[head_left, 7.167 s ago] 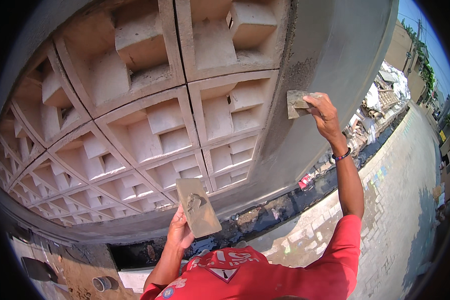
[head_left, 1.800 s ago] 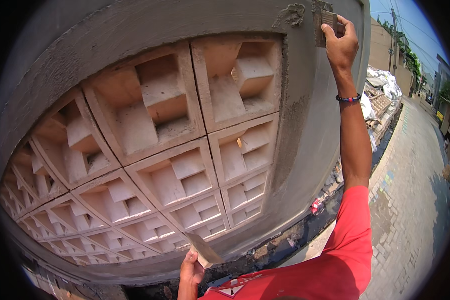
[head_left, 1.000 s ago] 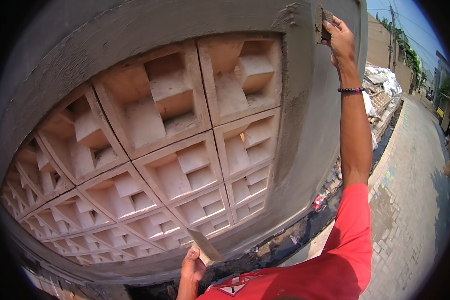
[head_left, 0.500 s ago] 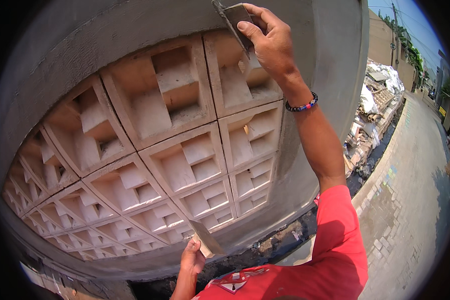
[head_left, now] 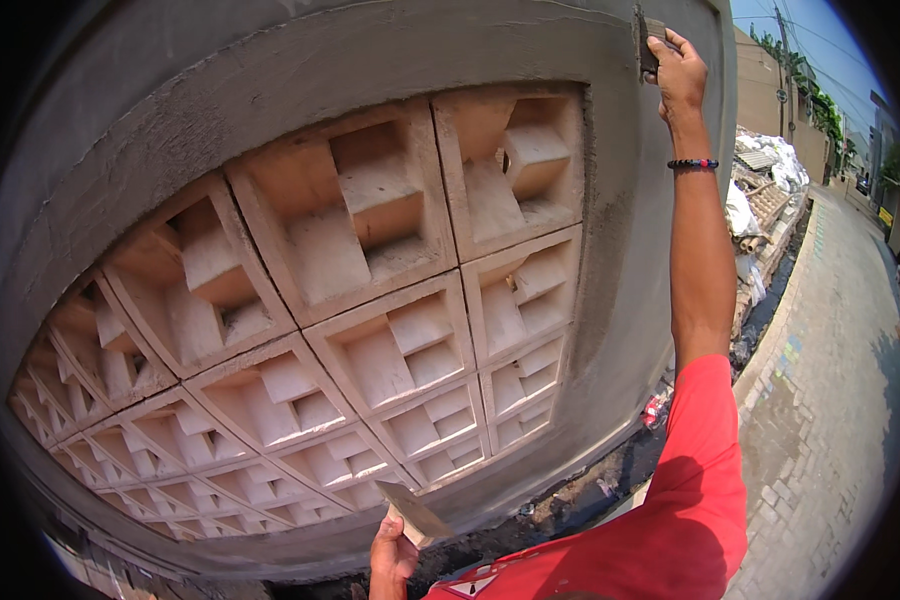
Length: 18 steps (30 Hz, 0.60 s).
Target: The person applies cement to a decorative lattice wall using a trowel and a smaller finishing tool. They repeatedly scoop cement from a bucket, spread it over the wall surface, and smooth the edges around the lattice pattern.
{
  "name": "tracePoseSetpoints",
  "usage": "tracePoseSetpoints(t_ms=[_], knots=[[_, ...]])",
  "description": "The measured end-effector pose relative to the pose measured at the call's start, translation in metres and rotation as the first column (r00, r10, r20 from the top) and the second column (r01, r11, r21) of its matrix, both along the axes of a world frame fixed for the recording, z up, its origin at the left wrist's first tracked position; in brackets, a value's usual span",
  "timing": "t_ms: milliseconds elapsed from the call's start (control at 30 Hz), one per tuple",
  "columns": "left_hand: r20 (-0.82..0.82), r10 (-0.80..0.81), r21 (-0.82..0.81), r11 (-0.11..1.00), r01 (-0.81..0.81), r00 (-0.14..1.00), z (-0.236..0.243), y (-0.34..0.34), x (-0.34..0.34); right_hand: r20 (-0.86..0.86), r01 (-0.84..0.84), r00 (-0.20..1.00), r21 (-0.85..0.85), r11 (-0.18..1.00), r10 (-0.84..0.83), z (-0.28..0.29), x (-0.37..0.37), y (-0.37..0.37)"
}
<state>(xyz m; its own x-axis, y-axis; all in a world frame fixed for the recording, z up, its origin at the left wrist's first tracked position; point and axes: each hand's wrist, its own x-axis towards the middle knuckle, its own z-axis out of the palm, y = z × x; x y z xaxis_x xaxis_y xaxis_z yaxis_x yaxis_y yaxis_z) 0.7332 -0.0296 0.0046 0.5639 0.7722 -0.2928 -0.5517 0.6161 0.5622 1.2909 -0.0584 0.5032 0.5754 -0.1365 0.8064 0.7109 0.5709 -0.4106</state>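
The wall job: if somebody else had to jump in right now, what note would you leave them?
Right hand: raised high, pressing a small flat trowel against the grey plastered wall, near its top right corner.
Left hand: low by the chest, gripping a flat rectangular mortar board, held tilted.
Done: grey plaster frames the panel of tan square ventilation blocks; the strip right of the blocks looks rough and fresh.
Left: likely smoothing that strip and the top corner.

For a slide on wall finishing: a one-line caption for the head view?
Right hand presses a trowel on the grey plaster beside ventilation blocks; left hand holds a mortar board.
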Motion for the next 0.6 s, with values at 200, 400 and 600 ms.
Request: tracePoseSetpoints(t_ms=[200, 400, 600], knots=[[-0.038, -0.005, -0.021, 1.0, 0.005, 0.999, 0.008, 0.004, 0.013, 0.164, 0.529, 0.835, 0.025, 0.848, -0.526, -0.009, -0.053, 0.042], [-0.073, -0.049, -0.001, 0.999, 0.049, 0.996, 0.006, 0.016, 0.02, 0.351, 0.033, 0.936, 0.013, 0.999, -0.035, -0.045, -0.085, 0.025], [-0.025, -0.12, 0.033, 0.992, 0.12, 0.993, 0.012, 0.015, 0.023, -0.006, -0.122, 0.992, 0.054, 0.991, 0.123, -0.022, 0.023, -0.018]])
